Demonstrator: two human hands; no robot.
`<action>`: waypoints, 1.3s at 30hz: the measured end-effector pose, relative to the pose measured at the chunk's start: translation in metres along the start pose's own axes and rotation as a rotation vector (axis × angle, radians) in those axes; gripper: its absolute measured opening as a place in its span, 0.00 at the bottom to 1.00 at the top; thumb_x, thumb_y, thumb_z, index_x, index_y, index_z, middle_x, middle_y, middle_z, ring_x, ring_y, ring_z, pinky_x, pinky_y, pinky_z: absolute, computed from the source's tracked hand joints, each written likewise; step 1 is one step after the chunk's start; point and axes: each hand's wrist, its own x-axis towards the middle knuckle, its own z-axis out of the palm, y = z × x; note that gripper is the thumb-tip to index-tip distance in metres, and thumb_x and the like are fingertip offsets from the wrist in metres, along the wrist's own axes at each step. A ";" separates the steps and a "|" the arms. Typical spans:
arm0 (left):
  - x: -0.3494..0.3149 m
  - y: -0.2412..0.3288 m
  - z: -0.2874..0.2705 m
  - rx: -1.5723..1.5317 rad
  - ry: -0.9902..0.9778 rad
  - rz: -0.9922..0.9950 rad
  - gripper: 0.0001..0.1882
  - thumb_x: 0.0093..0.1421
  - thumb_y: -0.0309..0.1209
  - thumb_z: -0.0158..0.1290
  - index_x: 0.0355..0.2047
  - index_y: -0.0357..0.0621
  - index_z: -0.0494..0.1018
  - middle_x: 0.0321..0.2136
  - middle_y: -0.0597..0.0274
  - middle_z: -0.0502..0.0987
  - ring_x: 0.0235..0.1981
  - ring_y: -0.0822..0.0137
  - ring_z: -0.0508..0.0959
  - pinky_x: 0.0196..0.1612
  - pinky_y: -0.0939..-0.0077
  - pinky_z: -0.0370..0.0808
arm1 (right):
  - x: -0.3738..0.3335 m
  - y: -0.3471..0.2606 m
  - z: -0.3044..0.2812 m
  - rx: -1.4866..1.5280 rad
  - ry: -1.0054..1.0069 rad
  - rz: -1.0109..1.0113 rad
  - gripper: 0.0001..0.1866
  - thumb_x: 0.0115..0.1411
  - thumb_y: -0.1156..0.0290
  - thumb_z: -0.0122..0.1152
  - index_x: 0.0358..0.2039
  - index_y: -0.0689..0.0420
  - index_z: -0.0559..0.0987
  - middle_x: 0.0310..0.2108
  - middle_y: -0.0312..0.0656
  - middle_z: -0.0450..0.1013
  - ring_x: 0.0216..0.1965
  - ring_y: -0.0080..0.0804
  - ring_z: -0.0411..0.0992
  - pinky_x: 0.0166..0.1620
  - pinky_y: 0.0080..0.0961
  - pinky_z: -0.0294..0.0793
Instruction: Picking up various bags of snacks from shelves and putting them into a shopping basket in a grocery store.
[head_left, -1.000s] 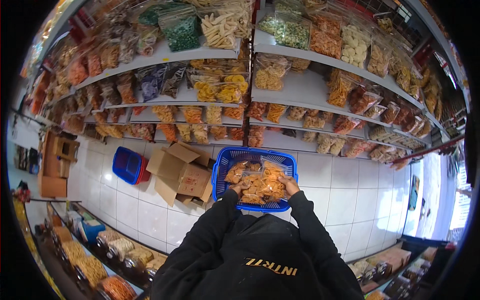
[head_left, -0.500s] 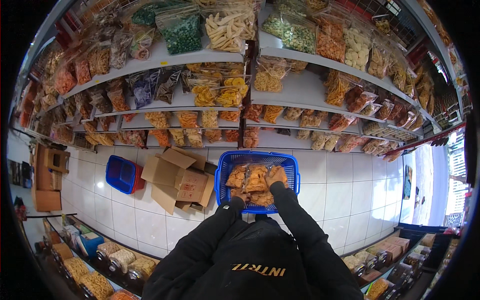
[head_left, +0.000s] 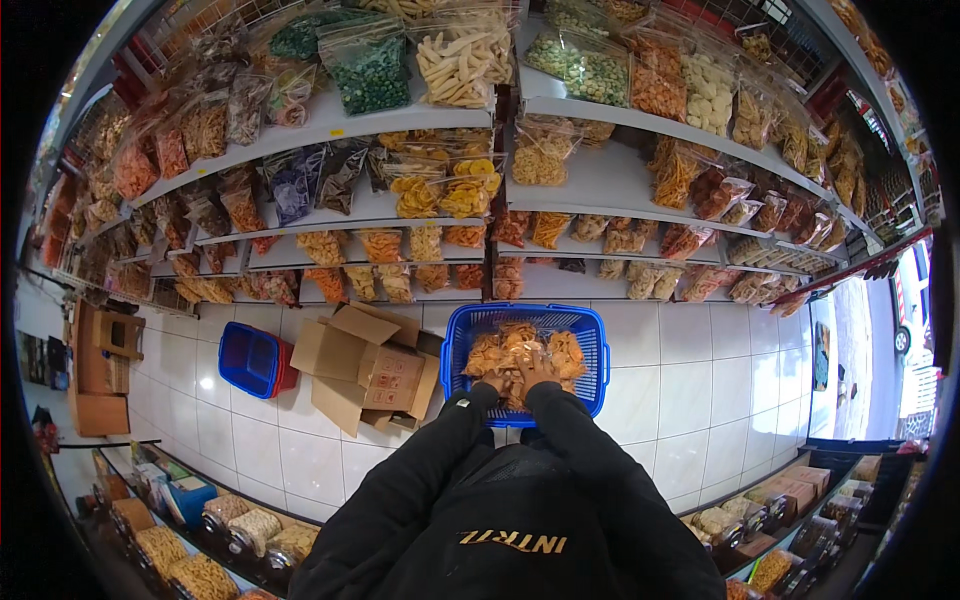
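A blue plastic basket (head_left: pixel 603 362) stands on the floor in front of me, with clear bags of orange-brown chips (head_left: pixel 520 341) lying side by side in it. Into it reach both my hands from the near side. My right hand (head_left: pixel 539 370) rests with its fingers spread over the middle bags. Just left of it, my left hand (head_left: pixel 495 382) touches the bags at the near left; its fingers are too small and partly hidden to read. Another chip bag (head_left: pixel 566 352) lies to the right of my right hand.
An open cardboard box (head_left: pixel 385 375) stands left of the basket, then a blue and a red bin (head_left: pixel 255 360) nested together. Shelves (head_left: pixel 590 185) packed with bagged snacks line the far side. Jars of snacks (head_left: pixel 255 530) stand on racks at the near left and near right.
My right hand has moved left and nearer, off the right-hand bag onto the middle ones. The right-hand bag now lies uncovered. The whole view has shifted slightly.
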 end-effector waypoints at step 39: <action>-0.406 0.222 0.398 -0.074 -1.141 0.515 0.23 0.68 0.42 0.40 0.51 0.33 0.62 0.46 0.47 0.71 0.39 0.55 0.78 0.37 0.69 0.77 | -0.316 0.390 -0.017 1.551 0.481 0.058 0.16 0.57 0.75 0.55 0.48 0.57 0.73 0.37 0.42 0.76 0.38 0.27 0.74 0.40 0.23 0.73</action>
